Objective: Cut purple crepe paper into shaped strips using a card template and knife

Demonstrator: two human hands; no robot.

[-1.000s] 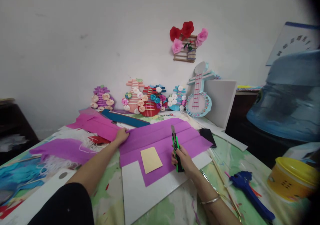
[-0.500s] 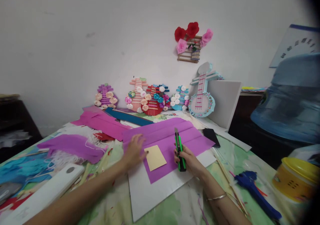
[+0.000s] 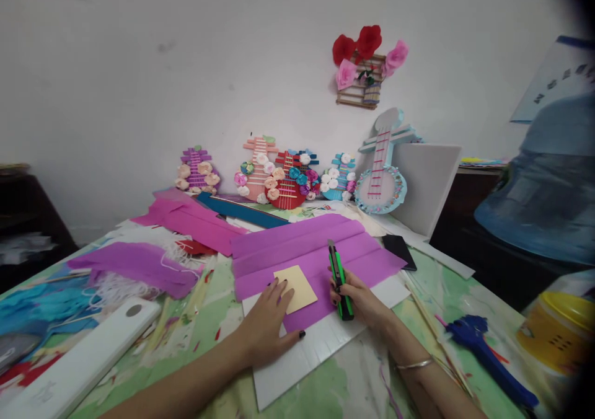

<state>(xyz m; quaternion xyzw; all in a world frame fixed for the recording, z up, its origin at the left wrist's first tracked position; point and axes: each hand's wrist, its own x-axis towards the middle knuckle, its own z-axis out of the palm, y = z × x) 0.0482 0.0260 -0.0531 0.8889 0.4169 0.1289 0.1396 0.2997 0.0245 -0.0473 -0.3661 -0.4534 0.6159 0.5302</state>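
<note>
My left hand (image 3: 269,323) lies with fingers spread, its fingertips on the lower left of a pale yellow paper square (image 3: 301,290). Beneath that square is a large creased sheet of purple paper (image 3: 297,245), which rests partly on a white board (image 3: 297,369). In my right hand (image 3: 357,298) is a green and black utility knife (image 3: 341,279), held upright with its blade end pointing up and away. The knife is over the right part of the purple sheet, to the right of the yellow square.
A blue glue gun (image 3: 488,360) and a yellow tub (image 3: 560,338) stand at the right. A black phone-like slab (image 3: 398,251) lies beyond the knife. Pink paper (image 3: 190,220), white yarn (image 3: 125,286) and a long white device (image 3: 88,357) occupy the left. Decorated paper instruments (image 3: 286,183) line the wall.
My left hand has come down and toward me, from the purple sheet's left side onto the yellow square and board. The right hand still holds the knife. The view has shifted slightly.
</note>
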